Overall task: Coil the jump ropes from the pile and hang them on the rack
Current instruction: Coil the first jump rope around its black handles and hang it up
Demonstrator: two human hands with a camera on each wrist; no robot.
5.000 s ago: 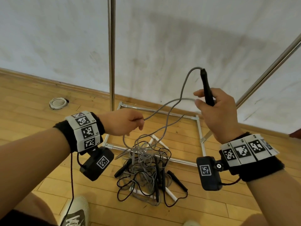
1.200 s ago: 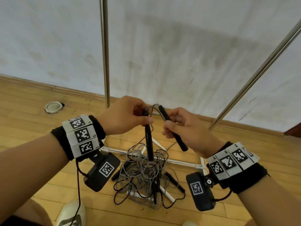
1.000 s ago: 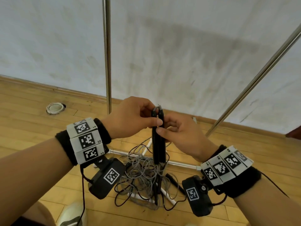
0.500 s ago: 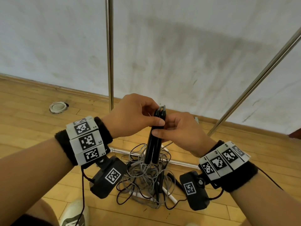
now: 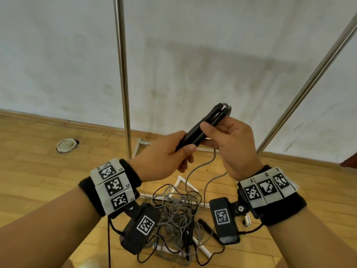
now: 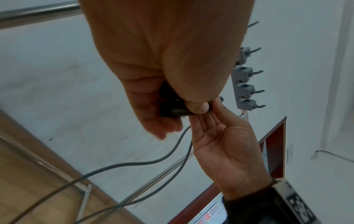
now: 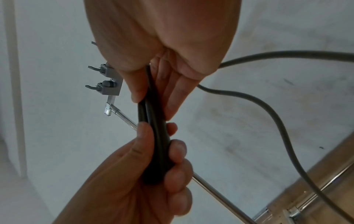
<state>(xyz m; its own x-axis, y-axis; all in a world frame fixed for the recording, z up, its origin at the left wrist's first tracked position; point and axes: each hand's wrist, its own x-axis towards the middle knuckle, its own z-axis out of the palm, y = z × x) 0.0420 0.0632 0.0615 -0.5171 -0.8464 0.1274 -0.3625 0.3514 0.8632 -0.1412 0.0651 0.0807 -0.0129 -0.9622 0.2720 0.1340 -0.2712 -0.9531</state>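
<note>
Two black jump rope handles [image 5: 201, 128] lie side by side, slanting up to the right at chest height. My left hand [image 5: 183, 151] grips their lower end. My right hand [image 5: 210, 130] pinches the upper part, thumb on top and fingers beneath. The grey cord [image 5: 195, 167] leaves the handles' top and drops to the tangled pile of ropes [image 5: 177, 221] on the floor. In the right wrist view the handles [image 7: 153, 136] run from my right hand [image 7: 151, 97] into my left hand [image 7: 166, 165]. The left wrist view shows my left thumb [image 6: 199, 106] pressing on the handles [image 6: 172, 112].
The rack's steel poles [image 5: 121, 74] [image 5: 309, 84] rise in front of a white wall, with its base frame [image 5: 139, 149] on the wooden floor. A strip of grey hooks [image 6: 245, 87] is on the rack. A round white fitting [image 5: 66, 145] sits on the floor at left.
The paired handles have tilted from upright to slanting up-right. My left hand has slid down to their lower end and my right hand holds the upper part.
</note>
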